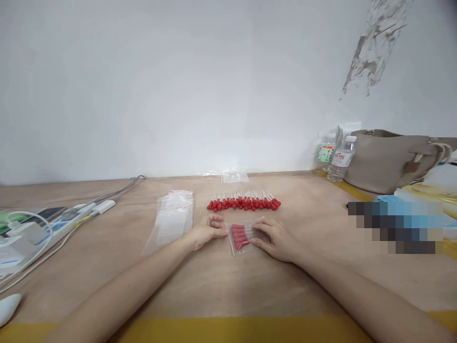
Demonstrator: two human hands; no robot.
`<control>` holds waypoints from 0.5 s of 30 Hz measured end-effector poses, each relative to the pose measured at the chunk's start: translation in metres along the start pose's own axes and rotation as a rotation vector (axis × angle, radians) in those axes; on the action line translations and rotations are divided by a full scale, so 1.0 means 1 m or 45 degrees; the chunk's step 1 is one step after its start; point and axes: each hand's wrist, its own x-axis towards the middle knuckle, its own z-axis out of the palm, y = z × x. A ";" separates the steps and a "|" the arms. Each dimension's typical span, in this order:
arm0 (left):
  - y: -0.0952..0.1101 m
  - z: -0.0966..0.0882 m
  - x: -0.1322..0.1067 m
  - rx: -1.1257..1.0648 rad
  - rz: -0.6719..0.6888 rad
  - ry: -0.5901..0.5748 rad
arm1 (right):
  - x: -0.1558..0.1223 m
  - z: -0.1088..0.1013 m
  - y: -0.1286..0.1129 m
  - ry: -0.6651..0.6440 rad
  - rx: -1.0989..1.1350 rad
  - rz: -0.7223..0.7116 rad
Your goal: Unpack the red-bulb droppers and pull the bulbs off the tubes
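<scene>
A small clear zip bag [232,247] lies on the table in front of me, with several red-tipped sticks [240,236] side by side inside it. My left hand [210,232] is at the bag's left edge, thumb and forefinger close together on it. On the right side, my right hand [276,239] has its curved fingers and thumb on the bag's edge. Just beyond the hands, a row of loose red-tipped sticks with white stems [244,204] lies with the red ends towards me. A stack of flat clear bags [174,214] rests left of that row.
Another clear bag [234,178] lies by the wall. At left are a power strip [64,224] with plugs and cables, and a white mouse-like object [9,307]. Two bottles [342,159] and a grey-beige handbag [385,162] stand at back right, behind blue packaging [389,205].
</scene>
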 end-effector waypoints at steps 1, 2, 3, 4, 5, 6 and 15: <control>-0.003 -0.001 -0.002 -0.033 -0.036 -0.022 | 0.000 0.000 0.001 0.003 -0.005 0.007; -0.005 0.000 -0.005 -0.064 -0.068 -0.045 | 0.001 0.000 0.001 0.006 -0.008 0.009; -0.007 0.001 -0.007 -0.096 -0.090 -0.063 | 0.001 0.000 0.001 0.006 -0.009 0.008; -0.008 0.003 -0.009 -0.131 -0.097 -0.071 | 0.001 0.000 0.002 0.007 -0.010 0.007; -0.009 0.006 -0.011 -0.164 -0.092 -0.072 | 0.001 0.001 0.002 0.008 -0.009 0.005; -0.010 0.008 -0.013 -0.195 -0.079 -0.064 | 0.001 0.001 0.002 0.011 -0.006 0.004; -0.017 0.017 -0.012 -0.253 0.057 -0.177 | 0.003 0.002 -0.018 0.140 0.060 -0.079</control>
